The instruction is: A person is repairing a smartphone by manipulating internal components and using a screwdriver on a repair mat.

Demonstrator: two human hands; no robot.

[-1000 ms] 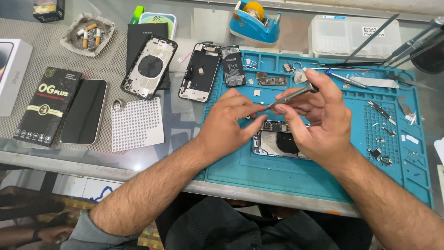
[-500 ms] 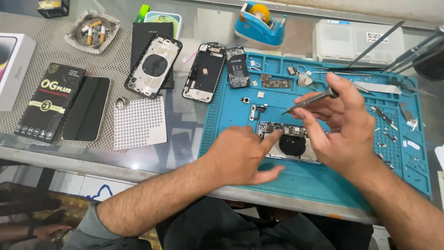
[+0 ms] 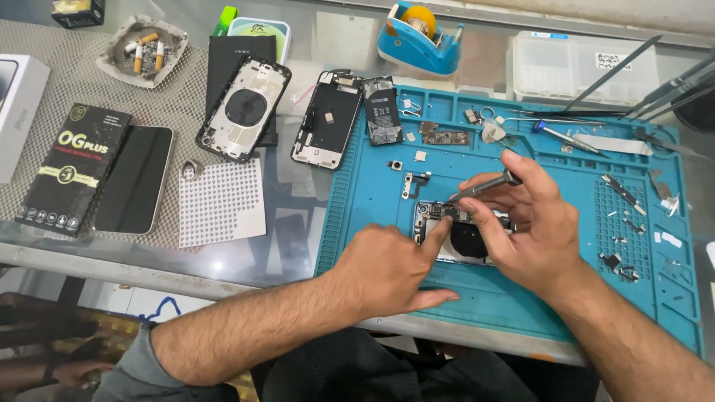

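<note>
While the left hand (image 3: 391, 264) lies flat on the blue work mat (image 3: 521, 298), its forefinger stretches out and presses on the near-left edge of the opened phone body (image 3: 463, 240), pinning it so it cannot slide. That hand's grip is released, fingers spread, holding nothing. The right hand (image 3: 532, 231) has its grip clenched on a slim metal screwdriver (image 3: 484, 186), pinched high between thumb and fingertips, with the shaft angled down and left so the tip meets the far-left corner of the phone body, just beside the pressing forefinger. The phone body sits in the middle of the mat, close to the near edge of the desk (image 3: 246, 257), where both wrists can rest.

Small removed parts lie spread along the far strip of the mat, apart from each other, probably to keep them sorted. Left of the mat, on the glass, rest a phone back housing (image 3: 244, 109) and a second stripped frame (image 3: 328, 119). Farther left sit a black box (image 3: 71, 171), a dark screen (image 3: 135, 179) and a perforated sheet (image 3: 222, 202). A blue tape dispenser (image 3: 417, 30) stands at the far side.
</note>
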